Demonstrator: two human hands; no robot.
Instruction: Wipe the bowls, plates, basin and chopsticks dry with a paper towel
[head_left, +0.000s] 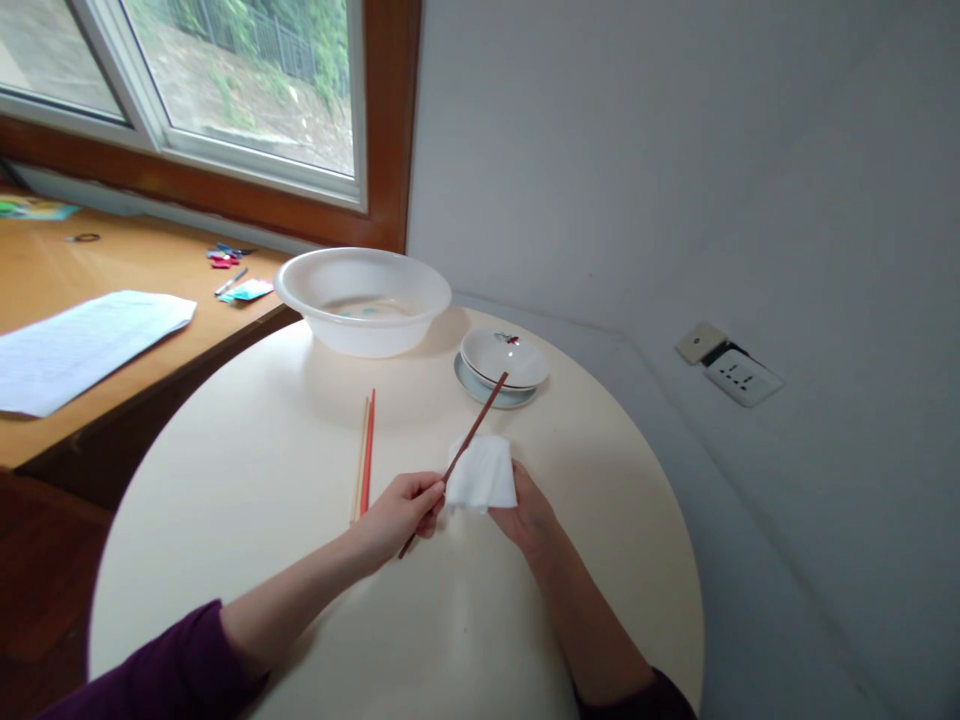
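Note:
My left hand (414,507) is closed around a dark brown chopstick (484,412) near its lower end; the stick slants up and to the right. A white cloth (487,475) lies over the fingers of my right hand (529,508), which holds it from below and the side. The chopstick crosses in front of the cloth's left edge; whether they touch I cannot tell. On the table left of my hands lie a pale chopstick (361,450) and an orange-red chopstick (367,455), side by side. My right fingers are mostly hidden under the cloth.
A whitish plastic basin (405,335) with some liquid stands at the back of the round table (247,450). Stacked dishes (487,352) sit right of it. A wooden desk (135,265) with paper sheets (90,345) adjoins on the left. The wall (585,200) carries a socket (742,375).

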